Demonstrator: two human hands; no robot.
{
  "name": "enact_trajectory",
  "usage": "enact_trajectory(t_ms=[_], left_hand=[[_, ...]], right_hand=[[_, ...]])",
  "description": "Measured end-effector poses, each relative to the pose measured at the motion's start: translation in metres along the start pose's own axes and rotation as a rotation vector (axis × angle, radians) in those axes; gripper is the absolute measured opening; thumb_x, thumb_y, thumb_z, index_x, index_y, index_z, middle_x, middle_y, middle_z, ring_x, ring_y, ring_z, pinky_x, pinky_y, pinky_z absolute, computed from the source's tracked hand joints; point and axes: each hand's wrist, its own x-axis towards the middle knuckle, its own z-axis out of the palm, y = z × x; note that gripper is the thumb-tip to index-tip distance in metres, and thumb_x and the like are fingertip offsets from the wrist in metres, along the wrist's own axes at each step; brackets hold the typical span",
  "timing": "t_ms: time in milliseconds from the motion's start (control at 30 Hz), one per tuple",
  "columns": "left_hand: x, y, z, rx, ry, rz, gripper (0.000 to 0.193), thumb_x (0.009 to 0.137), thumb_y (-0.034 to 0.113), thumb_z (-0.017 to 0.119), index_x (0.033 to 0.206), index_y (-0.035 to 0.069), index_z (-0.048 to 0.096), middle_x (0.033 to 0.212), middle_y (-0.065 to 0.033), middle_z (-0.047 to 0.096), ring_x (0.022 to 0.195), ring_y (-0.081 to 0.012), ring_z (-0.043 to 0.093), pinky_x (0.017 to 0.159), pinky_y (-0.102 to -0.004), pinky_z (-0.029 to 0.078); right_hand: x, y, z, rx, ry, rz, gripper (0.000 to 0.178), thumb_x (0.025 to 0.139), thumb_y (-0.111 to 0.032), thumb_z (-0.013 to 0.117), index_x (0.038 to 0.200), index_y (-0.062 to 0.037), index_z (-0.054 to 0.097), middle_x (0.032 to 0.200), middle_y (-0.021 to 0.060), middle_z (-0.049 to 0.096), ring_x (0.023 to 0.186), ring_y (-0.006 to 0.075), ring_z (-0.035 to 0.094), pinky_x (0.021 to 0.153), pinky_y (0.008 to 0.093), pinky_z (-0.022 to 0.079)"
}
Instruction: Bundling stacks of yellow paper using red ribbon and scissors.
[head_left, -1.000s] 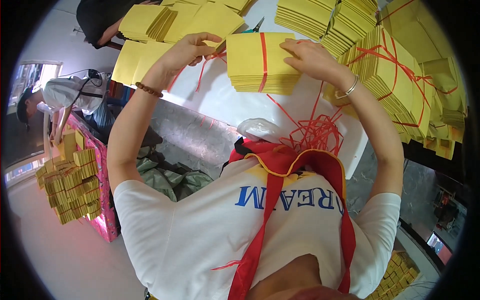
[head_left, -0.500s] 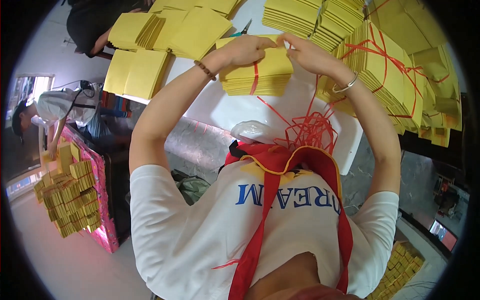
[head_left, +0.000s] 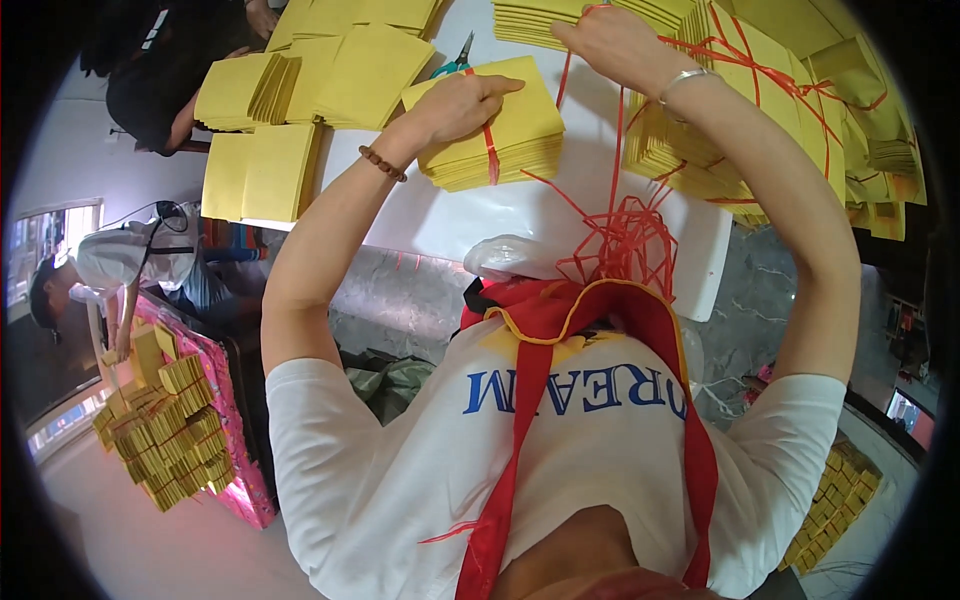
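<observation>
A stack of yellow paper envelopes or sheets (head_left: 490, 160) lies on the white table, with a red strip band crossing its top and near side. My left hand (head_left: 462, 105) lies on top of it, index finger stretched across the upper sheet; the other fingers are partly hidden. To the right and farther off, my right hand (head_left: 607, 42) is raised, its fingers closed on red plastic string (head_left: 617, 150). Strands run from that hand down to a loose red tangle (head_left: 630, 245) at the table's near edge. Teal-handled scissors (head_left: 456, 62) lie just beyond the stack.
Loose yellow stacks (head_left: 372, 75) cover the table's left side. Larger tied bundles (head_left: 760, 90) crowd the right. A clear plastic bag (head_left: 500, 257) sits at the near edge. A person in white (head_left: 140, 250) handles piled bundles (head_left: 170, 420) at far left; another in dark clothing (head_left: 150, 95) is at upper left.
My right hand has left the stack, moving right and away with the string drawn out. My left hand stays on the stack. The whole view has shifted slightly.
</observation>
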Motion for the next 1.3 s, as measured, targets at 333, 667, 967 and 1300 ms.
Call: enact_trajectory(t_ms=[333,667,967,1300], left_hand=[[0.004,-0.002,-0.007,-0.527,-0.113,-0.162,0.031,0.084,0.027,0.051,0.111,0.014,0.057,0.061,-0.0037,0.053,0.054,-0.0086,0.047,0.052,-0.0236,0.040],[-0.001,-0.011,-0.019,-0.930,-0.134,-0.279,0.021,0.088,0.021,0.046,0.078,0.006,0.055,0.054,-0.0004,0.048,0.039,-0.0039,0.032,0.036,-0.0190,0.024],[0.001,-0.001,-0.021,-1.057,-0.101,-0.283,0.037,0.094,0.029,0.032,0.106,0.003,0.055,0.051,0.0024,0.045,0.037,-0.0020,0.025,0.035,-0.0168,0.019],[0.002,-0.004,-0.024,-1.033,-0.117,-0.261,0.037,0.093,0.025,0.030,0.111,0.003,0.055,0.052,0.0018,0.044,0.038,-0.0029,0.021,0.037,-0.0158,0.020]], right_hand=[[0.019,-0.070,-0.062,0.392,-0.001,-0.024,0.021,0.073,-0.014,0.050,0.070,0.0056,0.055,0.066,0.0208,0.057,0.064,0.0300,0.059,0.054,0.0372,0.045],[0.026,-0.076,-0.063,0.680,-0.095,0.075,0.035,0.072,-0.031,0.054,0.083,0.0012,0.062,0.069,0.0167,0.061,0.061,0.0278,0.060,0.056,0.0351,0.046],[-0.075,-0.094,0.035,1.027,0.262,0.241,0.029,0.084,-0.027,0.050,0.100,-0.0038,0.051,0.103,0.0135,0.052,0.087,0.0221,0.053,0.075,0.0306,0.042],[-0.113,-0.046,-0.041,1.477,0.232,0.061,0.026,0.088,-0.029,0.048,0.086,-0.0037,0.054,0.073,0.0004,0.056,0.070,0.0049,0.052,0.067,0.0223,0.043]])
